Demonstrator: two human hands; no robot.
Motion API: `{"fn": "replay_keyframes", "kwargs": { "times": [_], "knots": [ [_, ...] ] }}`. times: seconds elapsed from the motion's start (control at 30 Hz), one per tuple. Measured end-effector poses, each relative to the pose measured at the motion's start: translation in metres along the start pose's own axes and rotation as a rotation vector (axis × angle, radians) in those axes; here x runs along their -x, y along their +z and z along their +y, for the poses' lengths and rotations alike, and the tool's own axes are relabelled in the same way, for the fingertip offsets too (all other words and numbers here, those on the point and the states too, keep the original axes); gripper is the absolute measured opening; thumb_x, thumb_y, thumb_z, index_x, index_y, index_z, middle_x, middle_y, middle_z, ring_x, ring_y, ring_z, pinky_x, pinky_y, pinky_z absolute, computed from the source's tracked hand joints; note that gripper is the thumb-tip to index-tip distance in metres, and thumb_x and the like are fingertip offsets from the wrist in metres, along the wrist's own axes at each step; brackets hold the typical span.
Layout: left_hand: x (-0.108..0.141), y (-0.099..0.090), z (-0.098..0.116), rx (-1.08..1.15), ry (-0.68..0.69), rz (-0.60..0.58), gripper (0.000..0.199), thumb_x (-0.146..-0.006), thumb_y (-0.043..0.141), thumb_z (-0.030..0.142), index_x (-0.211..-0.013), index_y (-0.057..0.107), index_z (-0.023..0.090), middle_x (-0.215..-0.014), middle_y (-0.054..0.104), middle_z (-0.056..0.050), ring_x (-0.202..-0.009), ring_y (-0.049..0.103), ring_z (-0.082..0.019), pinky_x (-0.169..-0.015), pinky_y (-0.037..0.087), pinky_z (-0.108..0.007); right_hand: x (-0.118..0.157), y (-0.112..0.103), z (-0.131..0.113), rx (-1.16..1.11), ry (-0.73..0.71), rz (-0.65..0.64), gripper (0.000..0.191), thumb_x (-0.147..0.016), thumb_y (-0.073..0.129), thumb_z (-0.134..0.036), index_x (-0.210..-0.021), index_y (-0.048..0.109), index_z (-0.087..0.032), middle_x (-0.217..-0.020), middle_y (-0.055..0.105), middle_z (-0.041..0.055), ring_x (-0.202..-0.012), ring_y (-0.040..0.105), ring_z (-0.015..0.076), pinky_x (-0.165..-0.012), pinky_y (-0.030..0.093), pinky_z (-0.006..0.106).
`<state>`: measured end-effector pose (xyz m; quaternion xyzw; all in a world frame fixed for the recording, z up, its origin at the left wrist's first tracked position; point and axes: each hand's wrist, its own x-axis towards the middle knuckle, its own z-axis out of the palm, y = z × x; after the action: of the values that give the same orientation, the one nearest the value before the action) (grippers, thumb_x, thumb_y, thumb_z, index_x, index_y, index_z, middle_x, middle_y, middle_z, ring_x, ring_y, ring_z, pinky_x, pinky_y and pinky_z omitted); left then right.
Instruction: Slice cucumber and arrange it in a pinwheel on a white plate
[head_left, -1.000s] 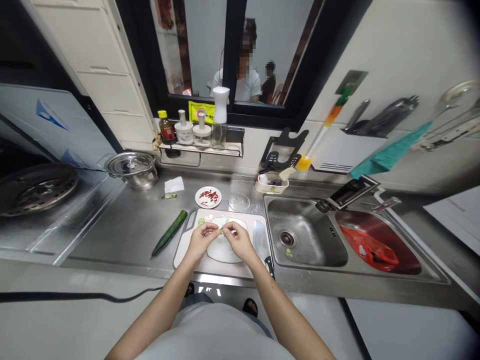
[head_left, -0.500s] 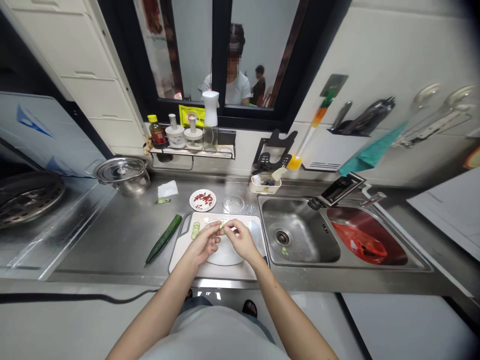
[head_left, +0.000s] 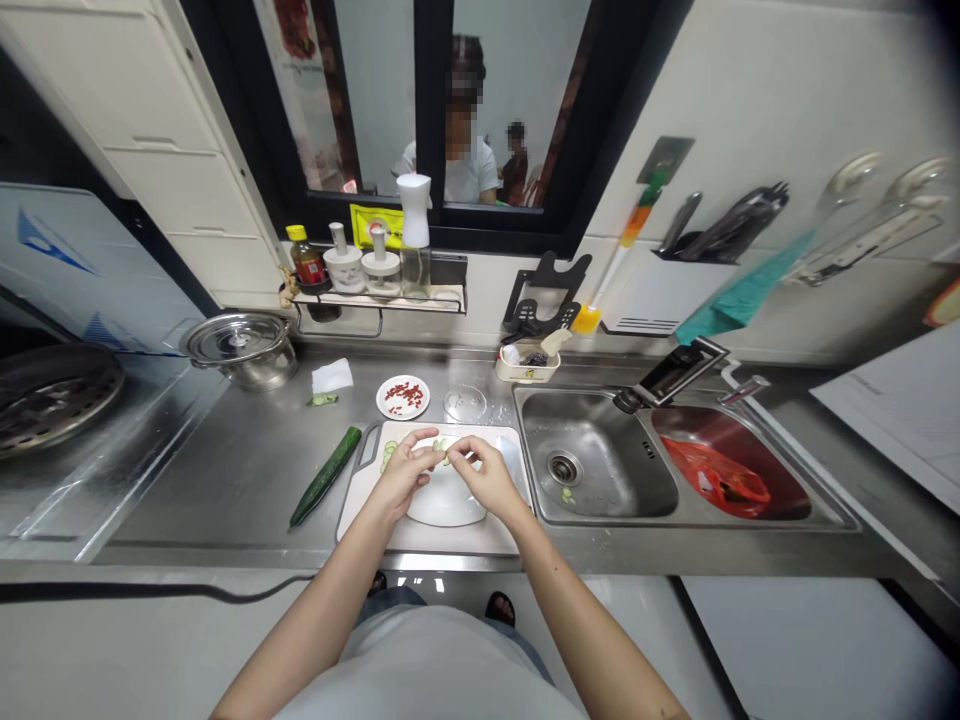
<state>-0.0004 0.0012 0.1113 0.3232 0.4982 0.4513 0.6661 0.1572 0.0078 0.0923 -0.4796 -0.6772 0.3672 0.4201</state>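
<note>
My left hand (head_left: 407,474) and my right hand (head_left: 484,474) meet above a white plate (head_left: 446,508) that lies on the cutting board (head_left: 364,510). Between their fingertips is a thin pale green cucumber slice (head_left: 439,444), pinched from both sides and partly hidden. More cucumber slices (head_left: 387,455) lie on the board just left of my left hand. To the left of the board rests a whole dark green cucumber (head_left: 325,477). Behind the board stands a small white dish (head_left: 403,398) with chopped red pieces.
The double sink (head_left: 596,512) is at the right, with a red plastic bag (head_left: 716,480) in its far basin under the faucet (head_left: 671,378). A lidded steel pot (head_left: 259,360) stands back left. Seasoning jars sit on a wall shelf (head_left: 382,300). A person (head_left: 470,170) shows in the window.
The fingers of my left hand have shifted on the cucumber slice, its index finger now stretched out more. The slice shows more plainly between the hands. The view has moved slightly.
</note>
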Motion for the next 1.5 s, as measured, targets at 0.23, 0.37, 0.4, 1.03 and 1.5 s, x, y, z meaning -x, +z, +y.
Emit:
{"fn": "replay_keyframes", "kwargs": {
  "times": [0.23, 0.37, 0.4, 1.03, 1.5],
  "knots": [
    [0.003, 0.004, 0.005, -0.061, 0.131, 0.009, 0.054, -0.056, 0.079, 0.032, -0.105, 0.063, 0.017, -0.062, 0.054, 0.006, -0.054, 0.045, -0.006, -0.051, 0.027, -0.019, -0.001, -0.001, -0.004, -0.033, 0.034, 0.005, 0.018, -0.084, 0.053, -0.032, -0.072, 0.062, -0.02, -0.073, 0.066, 0.0014, -0.074, 0.059, 0.0154, -0.073, 0.045, 0.028],
    [0.003, 0.005, 0.004, -0.08, 0.218, 0.01, 0.048, -0.059, 0.077, 0.031, -0.103, 0.065, 0.015, -0.061, 0.054, 0.005, -0.057, 0.048, -0.007, -0.057, 0.034, -0.02, -0.002, -0.002, -0.008, -0.06, 0.046, 0.002, 0.017, -0.082, 0.053, -0.029, -0.069, 0.061, -0.02, -0.07, 0.064, 0.0005, -0.07, 0.057, 0.0143, -0.071, 0.045, 0.028],
    [0.002, 0.004, 0.002, -0.092, 0.237, 0.012, 0.046, -0.06, 0.077, 0.03, -0.102, 0.065, 0.015, -0.061, 0.055, 0.005, -0.058, 0.049, -0.008, -0.058, 0.036, -0.02, -0.002, -0.002, -0.009, -0.07, 0.051, 0.0, 0.017, -0.081, 0.053, -0.029, -0.069, 0.061, -0.02, -0.07, 0.064, 0.0004, -0.069, 0.057, 0.0141, -0.071, 0.045, 0.027],
    [-0.006, 0.006, -0.017, -0.298, 0.397, 0.093, 0.026, -0.064, 0.072, 0.026, -0.089, 0.067, 0.019, -0.073, 0.06, 0.001, -0.065, 0.05, -0.012, -0.058, 0.036, -0.021, -0.005, -0.011, 0.005, -0.115, 0.143, -0.086, 0.013, -0.075, 0.054, -0.022, -0.065, 0.063, -0.019, -0.066, 0.065, 0.0002, -0.067, 0.06, 0.0137, -0.065, 0.048, 0.026],
    [-0.033, 0.005, -0.05, -0.337, 0.351, 0.099, 0.019, -0.064, 0.074, 0.03, -0.076, 0.067, 0.018, -0.075, 0.063, -0.001, -0.066, 0.053, -0.012, -0.063, 0.041, -0.022, -0.01, -0.026, 0.037, 0.016, 0.139, -0.135, 0.013, -0.078, 0.055, -0.027, -0.073, 0.062, -0.018, -0.055, 0.057, -0.004, -0.053, 0.052, 0.0106, -0.052, 0.041, 0.021]
  ]
}}
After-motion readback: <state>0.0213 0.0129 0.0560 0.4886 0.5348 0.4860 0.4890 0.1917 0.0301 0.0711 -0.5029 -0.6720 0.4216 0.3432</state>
